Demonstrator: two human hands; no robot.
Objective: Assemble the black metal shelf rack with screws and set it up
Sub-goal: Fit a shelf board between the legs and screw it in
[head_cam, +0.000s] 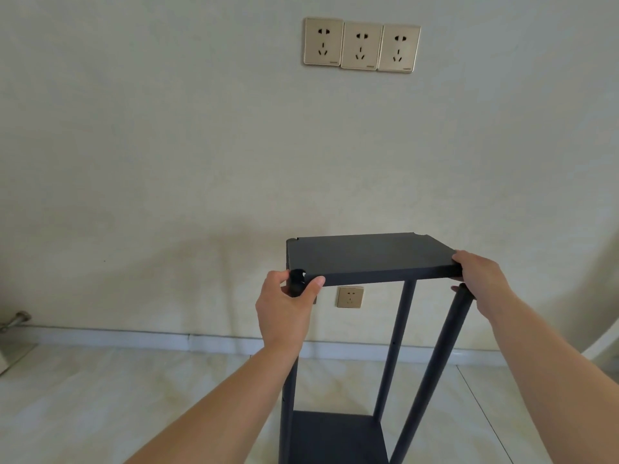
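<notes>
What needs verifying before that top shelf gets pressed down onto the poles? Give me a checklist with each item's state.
1. Left hand holds the near left corner of the top shelf and the pole top there: ok.
2. Right hand holds the near right corner: ok.
3. Near right pole seated in its corner: not ok; its top shows just below the shelf edge, and the pole leans.
4. Far right pole meets the shelf's underside: cannot tell whether it is seated.
5. Shelf level: not ok; it sits tilted.
6. Bottom shelf fixed to the poles: cannot tell; no screws visible.
</notes>
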